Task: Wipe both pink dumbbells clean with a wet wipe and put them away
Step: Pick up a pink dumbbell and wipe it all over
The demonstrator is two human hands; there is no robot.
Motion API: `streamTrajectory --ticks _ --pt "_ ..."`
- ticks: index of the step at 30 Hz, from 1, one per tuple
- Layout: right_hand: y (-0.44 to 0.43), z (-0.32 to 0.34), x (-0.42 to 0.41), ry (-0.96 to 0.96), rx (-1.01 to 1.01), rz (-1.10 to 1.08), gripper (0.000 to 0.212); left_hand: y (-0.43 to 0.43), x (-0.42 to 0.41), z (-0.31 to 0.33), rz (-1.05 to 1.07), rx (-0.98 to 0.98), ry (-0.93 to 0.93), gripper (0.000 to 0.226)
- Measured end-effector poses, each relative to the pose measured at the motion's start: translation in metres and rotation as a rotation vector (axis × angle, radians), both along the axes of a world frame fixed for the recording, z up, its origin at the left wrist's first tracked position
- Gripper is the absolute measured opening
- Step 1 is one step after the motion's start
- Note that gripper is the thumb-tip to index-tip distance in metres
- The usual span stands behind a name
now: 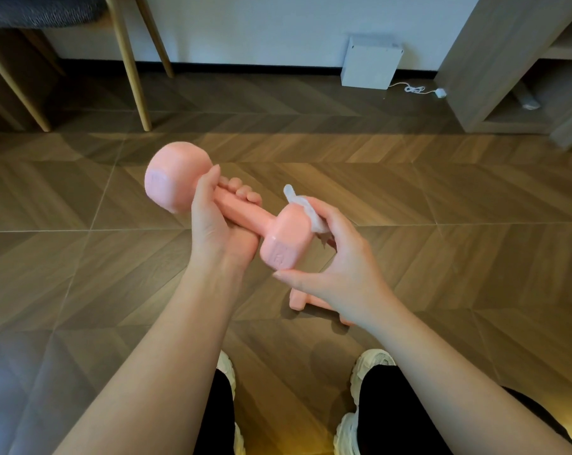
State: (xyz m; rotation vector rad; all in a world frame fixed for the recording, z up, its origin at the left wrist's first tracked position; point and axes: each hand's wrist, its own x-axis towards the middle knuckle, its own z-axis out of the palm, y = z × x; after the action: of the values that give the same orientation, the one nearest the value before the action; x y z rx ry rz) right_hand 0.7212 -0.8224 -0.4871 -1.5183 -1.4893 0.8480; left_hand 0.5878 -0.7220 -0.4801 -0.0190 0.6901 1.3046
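My left hand point(220, 221) grips the handle of a pink dumbbell point(176, 182), held in the air above the floor with one head up to the left and the other down to the right. My right hand point(338, 257) holds a white wet wipe point(306, 208) with curled fingers against the far side of the lower right head. The second pink dumbbell point(302, 302) lies on the floor below, mostly hidden behind my right hand and wrist.
Brown herringbone floor point(442, 208) all around. Wooden chair legs point(130, 60) stand at the back left. A white box point(370, 62) with a cable leans on the wall. An open shelf unit point(524, 77) is at the back right. My white shoes point(373, 366) are near the bottom.
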Motion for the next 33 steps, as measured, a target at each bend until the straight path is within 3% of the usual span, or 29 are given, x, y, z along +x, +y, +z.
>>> streamTrajectory --ticks 4,7,12,17,22,27,31,33 --pt "0.001 0.0 0.001 0.271 -0.148 -0.011 0.073 -0.001 0.0 0.005 -0.011 0.089 0.017 0.033" --pt "-0.004 -0.002 0.001 0.347 -0.184 0.029 0.07 -0.003 0.0 0.008 -0.046 0.083 0.014 0.034" --pt "-0.009 0.004 0.0 0.214 -0.016 -0.024 0.071 -0.004 -0.001 0.008 -0.037 0.016 -0.029 0.038" --pt "-0.003 0.004 0.004 0.237 -0.235 0.087 0.077 -0.003 -0.004 0.006 -0.048 0.023 0.018 0.036" --pt "-0.012 0.011 0.001 0.089 -0.019 0.026 0.072 -0.004 -0.002 0.007 -0.086 0.02 0.028 0.037" --pt "-0.008 0.013 0.007 0.144 -0.186 0.097 0.073 -0.006 0.0 0.004 -0.078 0.011 0.085 0.034" --pt "-0.013 0.013 0.003 0.05 -0.012 0.028 0.074 -0.005 0.0 0.005 -0.073 0.01 0.06 0.034" --pt "-0.011 0.012 0.004 0.089 -0.057 0.026 0.07 -0.005 -0.001 0.004 -0.065 -0.007 0.054 0.034"
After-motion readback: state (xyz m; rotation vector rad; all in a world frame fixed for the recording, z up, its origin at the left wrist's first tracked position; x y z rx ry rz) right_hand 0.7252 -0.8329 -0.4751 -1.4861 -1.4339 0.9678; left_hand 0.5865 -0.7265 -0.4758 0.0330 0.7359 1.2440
